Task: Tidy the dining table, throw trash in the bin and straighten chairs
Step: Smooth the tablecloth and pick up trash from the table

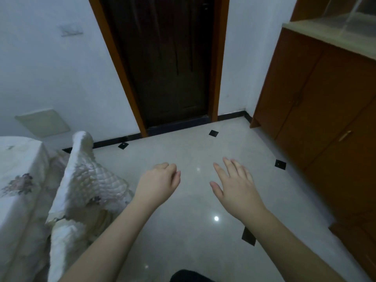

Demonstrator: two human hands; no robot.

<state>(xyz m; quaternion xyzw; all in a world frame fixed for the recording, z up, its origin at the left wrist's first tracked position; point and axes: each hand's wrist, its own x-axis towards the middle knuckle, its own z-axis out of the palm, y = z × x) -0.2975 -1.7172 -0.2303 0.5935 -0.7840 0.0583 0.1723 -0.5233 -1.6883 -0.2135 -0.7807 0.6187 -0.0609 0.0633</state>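
Two hands, nothing held: left hand point(160, 181) loosely curled, right hand point(234, 186) spread flat. Step: chairs, prob. Next: grip chair point(81, 180) back, square to table point(18, 159).

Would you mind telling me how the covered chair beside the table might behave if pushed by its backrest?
The chair would probably slide easily, since the floor looks glossy. Its quilted cover hangs loose, so the fabric may shift under the hands. It stands tall, so a high push could tip it.
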